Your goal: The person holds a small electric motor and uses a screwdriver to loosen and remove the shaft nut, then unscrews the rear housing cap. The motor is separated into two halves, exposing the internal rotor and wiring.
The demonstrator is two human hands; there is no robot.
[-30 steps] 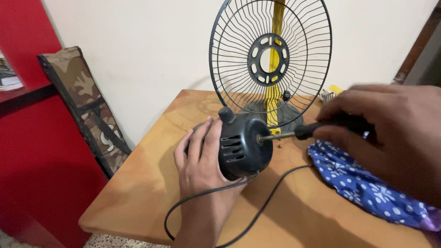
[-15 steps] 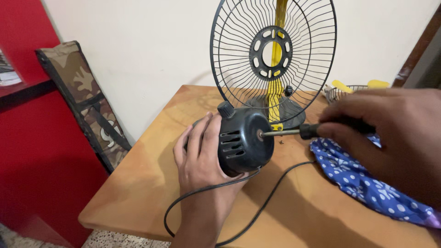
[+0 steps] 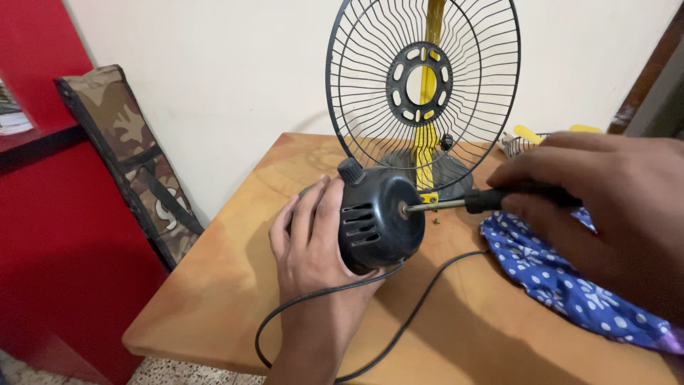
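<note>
Motor housing (image 3: 376, 217), black, vented, lying on wooden table (image 3: 235, 285) near middle. Left hand (image 3: 310, 239) cupping its back, fingers wrapped round it. Right hand (image 3: 605, 192) gripping screwdriver (image 3: 470, 203), fingers closed on handle, tip touching housing's face. Wire fan guard (image 3: 424, 93) standing upright behind. Blue dotted cloth (image 3: 570, 285) lying under right hand; black cord (image 3: 399, 328) trailing twd table's front edge.

Illumination is even, soft and moderately bright. Soft shadows fall on the counter (image 3: 214, 299) beneath the left hand (image 3: 313, 242). The right hand (image 3: 605, 207) appears large, near the lens, slightly blurred. No glare.
</note>
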